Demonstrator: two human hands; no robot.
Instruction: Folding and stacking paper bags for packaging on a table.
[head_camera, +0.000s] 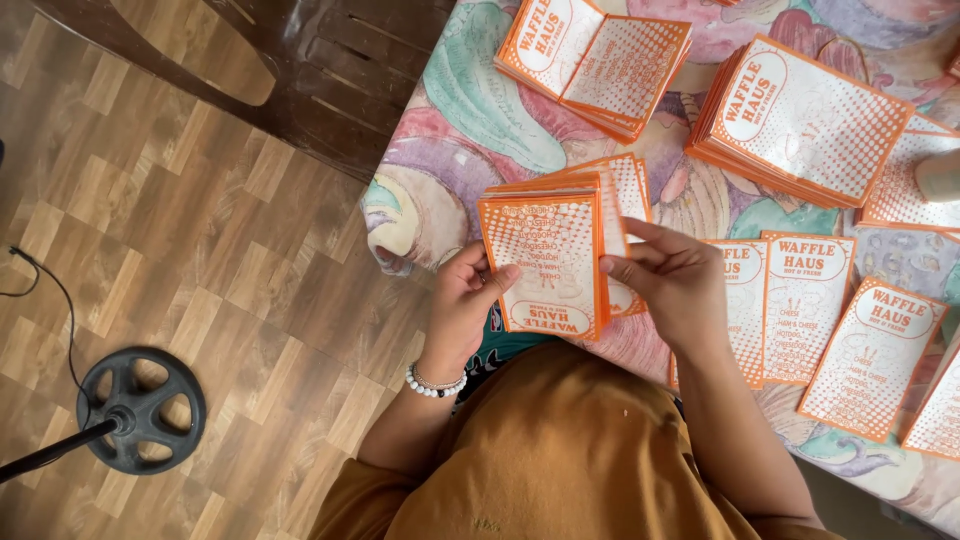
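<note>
Two hands are working a stack of orange-and-white paper bags (545, 262) just above the near edge of the table (450, 110). The left hand (465, 305) is gripping the stack from its left side, thumb pressing across the front near the bottom edge, fingers wrapped behind. The right hand (672, 278) is sitting at the stack's right edge w/ fingers curled and pinching at the top sheet, thumb and forefinger closing on the paper's side. The stack is being held upright-ish, tilted toward the person, print upside down from where I'm standing behind the camera.

A white beaded bracelet (435, 383) is hanging on the left wrist. The person is wearing a mustard-orange top (560, 450).

The table is wearing a pastel patterned cloth, pinks, greens, purples. On it, more of the same bags are lying about: one pile (595, 60) at the top centre, a thicker pile (800, 120) at upper right, both well apart from the hands. Just beside the right hand, several single bags (805, 305) are lying flat in a row, w/ another one (875, 355) angled further right, overlapping slightly toward the table's edge.

A dark brown plastic chair (300, 70) is standing at the table's far-left corner. On the wood-look floor (200, 230), a black round stand base (140, 410) is sitting at lower left, w/ a thin cable (50, 290) trailing near it.
</note>
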